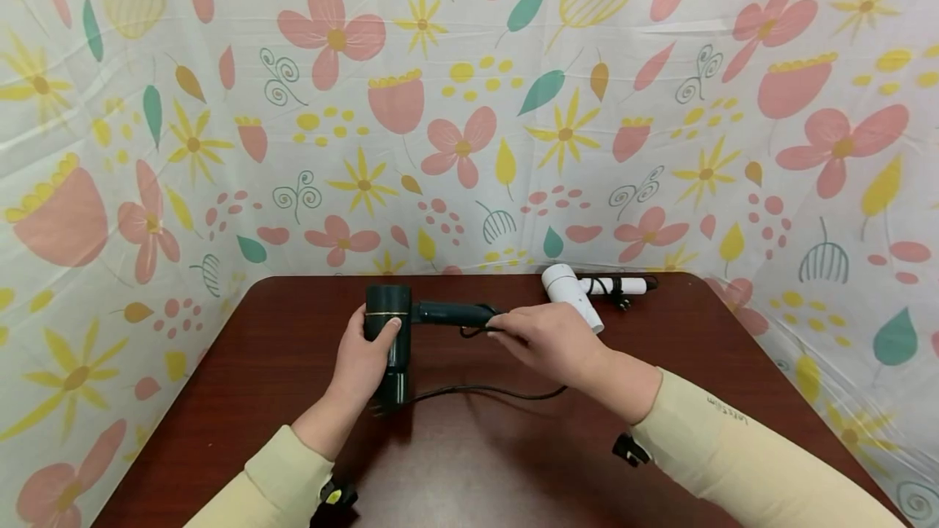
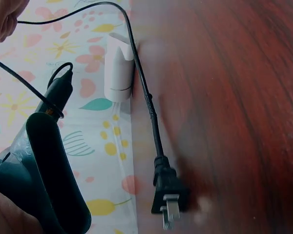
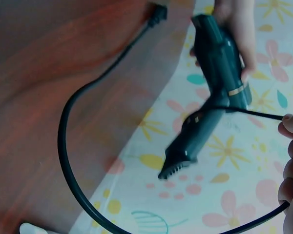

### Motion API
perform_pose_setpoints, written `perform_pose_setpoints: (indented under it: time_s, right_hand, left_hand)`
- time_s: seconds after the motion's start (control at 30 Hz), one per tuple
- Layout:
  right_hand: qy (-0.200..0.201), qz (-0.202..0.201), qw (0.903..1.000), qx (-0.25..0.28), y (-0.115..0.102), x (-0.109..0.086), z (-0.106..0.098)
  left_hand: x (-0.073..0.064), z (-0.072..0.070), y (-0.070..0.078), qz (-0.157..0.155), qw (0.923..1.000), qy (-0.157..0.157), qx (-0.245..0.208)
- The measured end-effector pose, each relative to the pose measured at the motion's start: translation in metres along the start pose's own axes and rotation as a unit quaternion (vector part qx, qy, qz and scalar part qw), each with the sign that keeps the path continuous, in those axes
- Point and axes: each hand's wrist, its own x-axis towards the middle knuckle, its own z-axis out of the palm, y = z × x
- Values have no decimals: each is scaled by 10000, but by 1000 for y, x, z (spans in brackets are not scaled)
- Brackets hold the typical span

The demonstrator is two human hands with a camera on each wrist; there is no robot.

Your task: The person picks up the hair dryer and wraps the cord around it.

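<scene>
My left hand [image 1: 359,361] grips the barrel of a dark green hair dryer [image 1: 387,298], thumb across its front. The dryer's handle [image 1: 451,314] points right, toward my right hand [image 1: 553,341]. Between curled fingers, my right hand holds the black power cord [image 3: 63,141]. One turn of cord passes round the handle, as the left wrist view shows. From the right hand the loose length droops back left and ends in a two-prong plug [image 2: 170,192] below the dryer's nozzle. In the right wrist view the dryer is slightly blurred.
A white hair dryer [image 1: 570,298] lies at the back right of the brown table [image 1: 469,463], its black cord wound about the handle. Floral cloth [image 1: 469,104] hangs behind the table and along both sides. Each wrist wears a small black camera [image 1: 631,450].
</scene>
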Motion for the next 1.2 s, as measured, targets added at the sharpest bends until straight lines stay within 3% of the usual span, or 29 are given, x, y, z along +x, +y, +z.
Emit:
perform_pose_setpoints:
  time_s: [0.2, 0.53, 0.87, 1.07, 1.2]
  right_hand:
    - [-72, 195, 9997, 107, 15, 5, -9]
    - [-525, 998, 9928, 402, 38, 3, -14]
    - [-1215, 2207, 9638, 872, 55, 4, -8]
    - [-1452, 2493, 9479, 1352, 65, 0, 5]
    - [-1570, 2495, 9454, 1389, 68, -2, 17]
  left_hand:
    - [-4, -3, 2, -14, 9996, -135, 229]
    - [-16, -7, 4, 223, 9954, -630, 687]
    - [-24, -9, 6, 438, 9917, -1044, 607]
    - [-28, -9, 3, 612, 9916, -1076, 378]
    - [-30, -8, 2, 566, 9929, -1048, 33]
